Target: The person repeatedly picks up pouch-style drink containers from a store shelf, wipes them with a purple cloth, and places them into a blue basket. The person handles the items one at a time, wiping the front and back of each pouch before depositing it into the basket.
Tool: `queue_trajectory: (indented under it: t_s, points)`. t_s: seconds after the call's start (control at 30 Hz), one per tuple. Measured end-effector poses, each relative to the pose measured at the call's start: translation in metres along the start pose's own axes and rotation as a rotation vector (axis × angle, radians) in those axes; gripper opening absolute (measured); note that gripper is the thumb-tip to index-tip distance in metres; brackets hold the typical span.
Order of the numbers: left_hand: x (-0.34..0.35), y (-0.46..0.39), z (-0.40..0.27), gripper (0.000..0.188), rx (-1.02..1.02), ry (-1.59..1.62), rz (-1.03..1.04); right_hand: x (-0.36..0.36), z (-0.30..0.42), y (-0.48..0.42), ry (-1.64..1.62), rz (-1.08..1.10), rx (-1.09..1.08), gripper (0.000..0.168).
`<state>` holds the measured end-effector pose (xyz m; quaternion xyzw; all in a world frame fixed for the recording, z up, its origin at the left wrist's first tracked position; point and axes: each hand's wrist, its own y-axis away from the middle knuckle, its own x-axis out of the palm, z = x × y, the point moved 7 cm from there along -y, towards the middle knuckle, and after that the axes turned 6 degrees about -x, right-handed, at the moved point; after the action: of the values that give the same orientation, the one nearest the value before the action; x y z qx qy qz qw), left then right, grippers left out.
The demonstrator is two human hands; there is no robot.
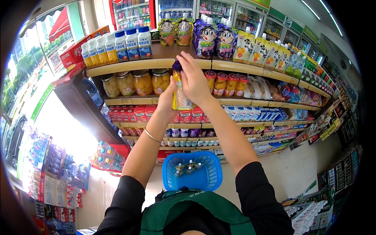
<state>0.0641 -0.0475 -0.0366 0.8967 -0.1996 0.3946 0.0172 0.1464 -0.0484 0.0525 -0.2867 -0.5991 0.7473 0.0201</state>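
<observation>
Both my hands hold a yellow pouch or bottle [179,95] with a clear, printed side and a purple cap, upright before the shelves. My left hand [166,98] grips its left side. My right hand [192,79] lies along its right side with the fingers up by the cap. Behind it, the top shelf [123,67] bears purple spouted pouches [206,41], yellow spouted pouches [243,45], pineapple-print pouches [166,32] and blue-capped bottles [132,44]. Below me, a blue plastic basket [216,173] holds several small spouted pouches [189,167].
Lower shelves carry jars of fruit [142,82], red-lidded jars [220,84], red cartons [142,114] and blue-white cartons [239,113]. Glass-door drink coolers [176,10] stand behind. Packed bottles [108,157] stand on the floor at left, and a wire rack [305,132] at right.
</observation>
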Motion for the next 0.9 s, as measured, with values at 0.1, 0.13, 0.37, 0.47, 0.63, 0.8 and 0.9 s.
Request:
queue_trajectory:
  t_s: [0.1, 0.13, 0.37, 0.47, 0.63, 0.8, 0.9]
  points:
    - [-0.002, -0.007, -0.014, 0.055, 0.082, 0.058, 0.038, 0.002, 0.032, 0.021, -0.092, 0.056, -0.029, 0.044]
    - [-0.006, -0.005, -0.016, 0.057, 0.089, 0.064, 0.070, 0.003, 0.042, 0.033, -0.110, 0.075, -0.034, 0.044]
    - [-0.005, -0.001, -0.010, 0.054, 0.089, -0.006, 0.124, -0.017, 0.063, 0.087, -0.432, 0.245, -0.071, 0.034]
    - [0.003, 0.004, -0.007, 0.051, 0.174, 0.065, 0.036, -0.037, 0.028, 0.063, -0.444, -0.087, 0.215, 0.021]
    - [0.013, 0.009, -0.002, 0.042, 0.599, -0.366, -0.099, -0.020, 0.024, 0.040, -0.131, -0.089, 0.267, 0.045]
    - [-0.001, 0.025, 0.005, 0.048, 0.495, -0.429, -0.170, -0.013, -0.011, 0.052, -0.396, -0.047, 0.371, 0.028]
    - [-0.016, 0.025, 0.008, 0.048, 0.357, -0.310, -0.100, 0.003, -0.030, 0.068, -0.874, -0.065, 0.621, 0.021]
